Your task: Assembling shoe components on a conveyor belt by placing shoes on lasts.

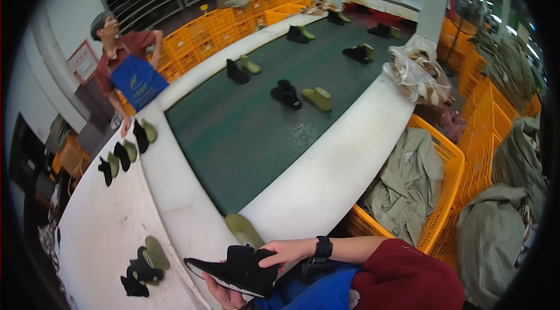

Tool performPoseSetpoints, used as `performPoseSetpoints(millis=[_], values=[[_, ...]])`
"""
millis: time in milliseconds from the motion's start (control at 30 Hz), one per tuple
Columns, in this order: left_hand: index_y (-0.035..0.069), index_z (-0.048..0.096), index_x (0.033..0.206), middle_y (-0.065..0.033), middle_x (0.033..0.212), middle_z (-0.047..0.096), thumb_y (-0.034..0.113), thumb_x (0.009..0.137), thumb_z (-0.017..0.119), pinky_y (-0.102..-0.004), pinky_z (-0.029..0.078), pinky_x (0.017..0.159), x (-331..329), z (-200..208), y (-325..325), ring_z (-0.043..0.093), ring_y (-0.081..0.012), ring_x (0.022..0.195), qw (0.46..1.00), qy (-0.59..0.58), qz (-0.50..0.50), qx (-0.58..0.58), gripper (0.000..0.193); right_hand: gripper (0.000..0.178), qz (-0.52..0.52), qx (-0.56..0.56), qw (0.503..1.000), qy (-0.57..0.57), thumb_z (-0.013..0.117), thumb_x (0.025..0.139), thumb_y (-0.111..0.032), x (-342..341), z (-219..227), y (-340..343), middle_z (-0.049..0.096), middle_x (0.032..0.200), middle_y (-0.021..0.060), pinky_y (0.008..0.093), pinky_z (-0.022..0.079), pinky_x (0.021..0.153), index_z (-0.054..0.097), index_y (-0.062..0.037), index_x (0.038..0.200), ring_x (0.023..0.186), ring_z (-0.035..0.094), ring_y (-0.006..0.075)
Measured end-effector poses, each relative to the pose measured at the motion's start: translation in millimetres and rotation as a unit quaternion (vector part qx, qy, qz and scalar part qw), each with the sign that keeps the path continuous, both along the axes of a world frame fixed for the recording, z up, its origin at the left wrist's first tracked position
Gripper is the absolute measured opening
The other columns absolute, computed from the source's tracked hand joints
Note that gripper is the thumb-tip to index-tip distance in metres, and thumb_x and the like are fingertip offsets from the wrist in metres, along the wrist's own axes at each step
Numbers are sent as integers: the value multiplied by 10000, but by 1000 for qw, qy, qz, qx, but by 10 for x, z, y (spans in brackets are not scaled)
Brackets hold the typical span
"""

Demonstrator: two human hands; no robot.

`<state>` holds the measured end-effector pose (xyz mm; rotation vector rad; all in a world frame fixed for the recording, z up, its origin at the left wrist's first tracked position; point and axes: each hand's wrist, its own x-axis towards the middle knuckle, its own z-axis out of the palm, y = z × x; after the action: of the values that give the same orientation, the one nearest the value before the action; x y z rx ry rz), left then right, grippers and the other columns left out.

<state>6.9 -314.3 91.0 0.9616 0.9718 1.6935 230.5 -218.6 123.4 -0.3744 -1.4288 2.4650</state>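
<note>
A black shoe (236,266) with a pale sole edge is held between my two hands, its toe to the left. My right hand (287,251) grips it at the ankle opening, thumb on top. Beneath the sole, my left hand (221,295) supports the shoe with its fingers partly hidden. Just beyond lies an olive-green shoe last (242,230) at the table's inner edge, touching or close behind the shoe. To the left, more black shoes (143,269) rest beside a green last (156,253) on the white table (175,199).
A green conveyor belt (233,135) carries several black shoes with green lasts. At the far left a co-worker in a blue apron (139,81) has a hand beside a row of shoes and lasts. Orange crates (446,184) with grey-green cloth stand right; a plastic bag (417,71) sits on the ledge.
</note>
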Motion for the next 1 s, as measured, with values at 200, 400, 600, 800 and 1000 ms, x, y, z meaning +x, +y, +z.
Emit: performPoseSetpoints(millis=[200,400,600,800,1000], values=[[98,382,1279,-164,1224,477,348,883,492,-456,313,1002,234,260,90,444,-300,1133,933,-352,-43,-53,481,184,34,-13,999,-22,587,843,-192,118,92,13,583,744,1,190,464,571,564,-21,905,638,552,56],[89,340,1319,-98,1342,379,497,856,450,-427,301,1016,409,287,107,370,-267,1223,953,-244,-112,-140,627,137,-222,222,949,-37,637,798,-111,9,321,19,575,856,31,215,436,580,600,7,854,677,540,69],[35,358,1263,-81,1193,489,215,857,562,-367,409,912,375,379,93,494,-190,1075,964,-212,-66,-149,489,209,-231,437,867,-60,690,721,-80,-115,326,-81,569,972,121,294,449,709,610,14,890,846,571,221],[9,403,1218,-108,1165,515,219,850,560,-373,411,919,396,409,51,514,-214,1063,980,-149,-16,-129,453,274,-225,396,890,-3,652,760,-117,-165,217,-116,577,858,121,304,454,645,583,13,991,736,574,224],[70,195,1353,-132,1257,427,156,859,533,-369,386,945,377,561,52,478,-219,1104,977,-205,-35,-53,606,161,-201,18,977,-63,540,874,-170,-47,189,-43,580,727,30,260,423,561,585,-15,881,608,517,107]])
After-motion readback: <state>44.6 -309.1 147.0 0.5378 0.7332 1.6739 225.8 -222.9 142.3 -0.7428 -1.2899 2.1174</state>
